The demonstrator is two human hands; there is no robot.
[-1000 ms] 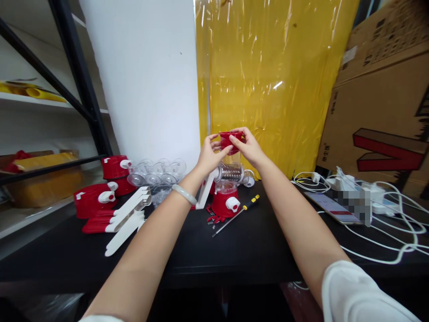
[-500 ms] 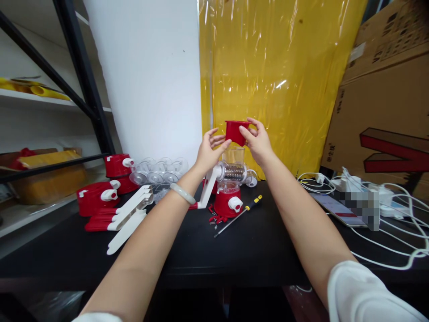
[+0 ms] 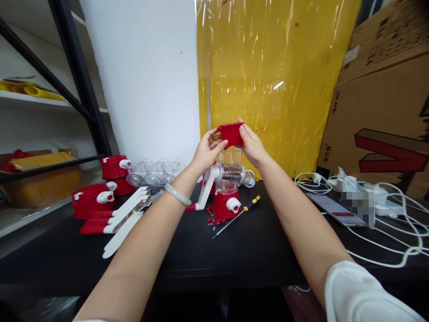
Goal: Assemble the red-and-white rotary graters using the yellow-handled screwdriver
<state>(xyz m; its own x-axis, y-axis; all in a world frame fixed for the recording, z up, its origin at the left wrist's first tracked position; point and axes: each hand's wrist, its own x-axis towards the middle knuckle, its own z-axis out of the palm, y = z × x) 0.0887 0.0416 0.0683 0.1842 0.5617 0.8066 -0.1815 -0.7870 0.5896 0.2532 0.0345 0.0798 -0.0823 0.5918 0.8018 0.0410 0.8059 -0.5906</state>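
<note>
Between my two hands is a red plastic food pusher (image 3: 231,135), held just above the clear hopper (image 3: 231,156) of a rotary grater. My left hand (image 3: 209,150) grips its left side, thumb in front. My right hand (image 3: 252,142) holds the right edge with thumb and fingers. Below, the grater's metal drum (image 3: 232,173) lies sideways in its clear housing, over a red base (image 3: 225,205) with a white knob. A white crank handle (image 3: 207,188) slants down on the left. A screwdriver (image 3: 237,216) rests at the base, beside small red parts (image 3: 216,220) and screws.
To the left are red bases (image 3: 89,201), white crank handles with red grips (image 3: 110,221) and several clear housings (image 3: 156,172). A phone (image 3: 335,210) and tangled white cables (image 3: 398,232) lie on the right. A cardboard box (image 3: 378,112) stands behind them; a yellow plastic curtain (image 3: 268,67) hangs at the back.
The red pusher has tilted, and my left hand has closed onto its left side. My right hand has shifted slightly left and down. The whole view has moved a little.
</note>
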